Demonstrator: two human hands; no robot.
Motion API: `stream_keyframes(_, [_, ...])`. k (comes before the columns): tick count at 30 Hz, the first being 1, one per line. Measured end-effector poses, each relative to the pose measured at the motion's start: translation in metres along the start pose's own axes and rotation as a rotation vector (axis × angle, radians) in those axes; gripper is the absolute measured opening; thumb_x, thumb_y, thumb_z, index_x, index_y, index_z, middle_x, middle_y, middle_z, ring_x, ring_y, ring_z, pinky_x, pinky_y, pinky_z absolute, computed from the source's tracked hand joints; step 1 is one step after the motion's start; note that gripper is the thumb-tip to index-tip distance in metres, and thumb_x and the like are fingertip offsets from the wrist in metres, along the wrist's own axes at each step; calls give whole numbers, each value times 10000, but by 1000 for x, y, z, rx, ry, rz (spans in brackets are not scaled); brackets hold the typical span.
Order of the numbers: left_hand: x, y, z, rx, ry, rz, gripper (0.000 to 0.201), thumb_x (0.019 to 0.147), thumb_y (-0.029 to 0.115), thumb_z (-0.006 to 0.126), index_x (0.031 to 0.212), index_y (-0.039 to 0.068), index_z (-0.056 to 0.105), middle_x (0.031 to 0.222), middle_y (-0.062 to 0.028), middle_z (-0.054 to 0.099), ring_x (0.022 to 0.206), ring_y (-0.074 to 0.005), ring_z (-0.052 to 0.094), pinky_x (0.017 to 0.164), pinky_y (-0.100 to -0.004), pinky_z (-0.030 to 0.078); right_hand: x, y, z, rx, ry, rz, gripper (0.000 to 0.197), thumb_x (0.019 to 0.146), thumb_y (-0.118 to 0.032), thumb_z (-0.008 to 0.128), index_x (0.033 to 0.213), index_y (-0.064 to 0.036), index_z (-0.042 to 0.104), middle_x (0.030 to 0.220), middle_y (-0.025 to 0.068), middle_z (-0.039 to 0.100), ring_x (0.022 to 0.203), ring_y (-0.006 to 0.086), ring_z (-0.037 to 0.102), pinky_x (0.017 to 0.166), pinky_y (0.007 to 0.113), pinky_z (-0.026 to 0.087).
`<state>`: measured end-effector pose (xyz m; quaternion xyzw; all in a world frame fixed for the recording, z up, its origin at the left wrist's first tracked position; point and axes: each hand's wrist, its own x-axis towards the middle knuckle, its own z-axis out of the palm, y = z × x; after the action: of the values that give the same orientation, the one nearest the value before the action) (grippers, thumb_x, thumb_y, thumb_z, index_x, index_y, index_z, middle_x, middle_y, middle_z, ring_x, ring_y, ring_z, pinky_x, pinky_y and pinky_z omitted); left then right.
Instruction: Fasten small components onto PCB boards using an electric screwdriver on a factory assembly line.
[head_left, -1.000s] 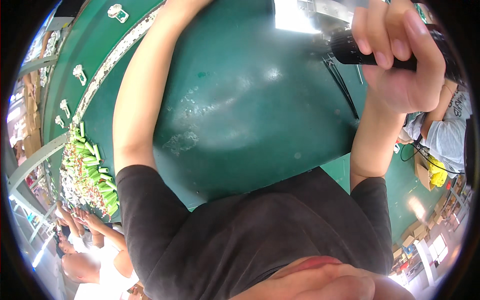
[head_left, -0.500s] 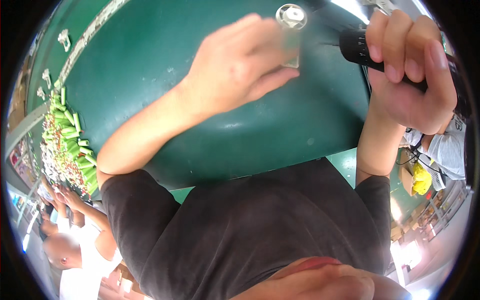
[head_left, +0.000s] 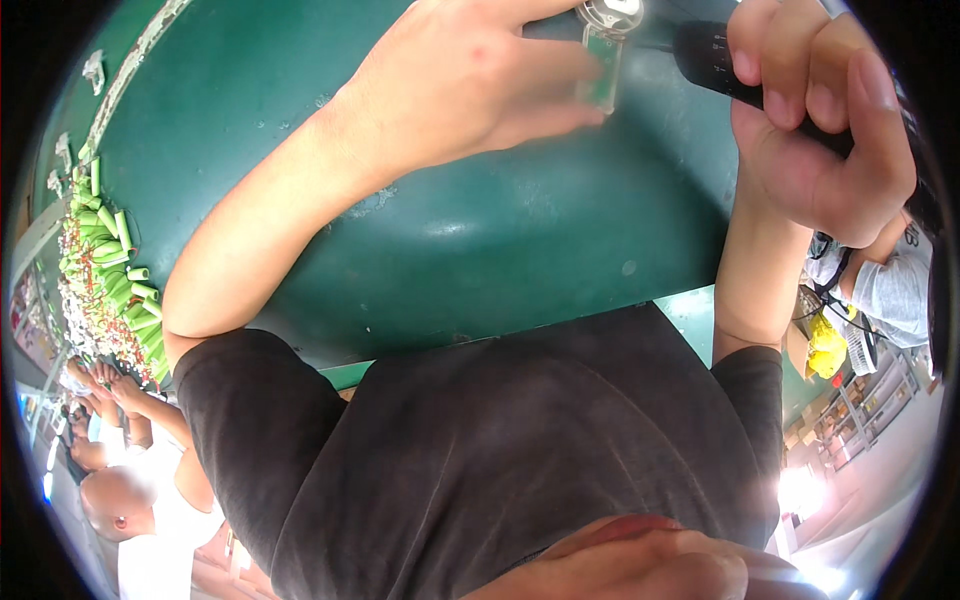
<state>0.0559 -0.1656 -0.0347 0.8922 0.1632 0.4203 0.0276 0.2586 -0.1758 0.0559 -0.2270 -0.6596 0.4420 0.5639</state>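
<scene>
My right hand [head_left: 820, 130] is wrapped around a black electric screwdriver [head_left: 712, 58] with scale marks on its collar. Its thin tip, blurred, points left toward a small clear plastic part [head_left: 603, 68] with a round whitish end [head_left: 612, 14]. On the left side of that part, my left hand [head_left: 470, 85] grips it with fingers and thumb, partly smeared by motion. The upper frame edge cuts off some of the left hand and the round end. Whether the screwdriver tip touches the part cannot be made out.
Both hands are over a green tabletop [head_left: 480, 230]. A heap of green sleeves with wires [head_left: 110, 265] lies at the left edge, and small whitish pieces [head_left: 93, 72] sit beyond a pale strip. Co-workers [head_left: 150, 510] are at lower left; a grey-sleeved person [head_left: 890, 300] is at right.
The whole view has shifted, so the table, heap and left hand appear higher and farther left. Both hands keep their holds; the screwdriver and the plastic part appear slightly closer together.
</scene>
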Motion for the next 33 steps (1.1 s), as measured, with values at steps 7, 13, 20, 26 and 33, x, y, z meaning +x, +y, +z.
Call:
stream_keyframes(7, [1,2,-1,-53,-23,-33,224,807,191,823,893,16,713,1452,-312,513,1259,-427,614,1037,-422,527,-5,-2,25,-108,246,70,289,1050,-174,484,1322,-115,406,692,-39,439,548,104,453,607,298,450])
stream_keyframes(13, [8,7,-6,-92,-22,-70,221,792,145,827,886,-9,700,1481,-317,478,1286,-455,566,1063,-458,495,-1,1,20,-190,415,113,424,1074,-189,489,1475,-123,370,684,-43,428,526,103,446,591,289,463])
stream_keyframes(20, [20,38,-19,-278,-285,-579,184,768,71,821,855,-39,702,1516,-321,441,1357,-455,494,1082,-461,460,8,1,0,-124,66,68,444,1065,-160,522,1478,-130,362,670,-31,451,516,100,464,577,289,475])
stream_keyframes(26, [31,42,-28,-306,-274,-568,164,754,67,822,840,-39,729,1527,-281,453,1316,-419,507,1059,-449,465,9,5,-3,-117,-7,53,433,1061,-154,533,1460,-123,368,663,-29,452,504,97,461,563,284,475])
stream_keyframes(33, [8,26,-2,-152,-114,-328,167,744,50,817,861,-28,726,1522,-264,466,1265,-409,517,1038,-445,471,6,5,-6,-117,15,49,415,1060,-150,538,1440,-121,377,663,-27,457,495,94,461,552,274,472])
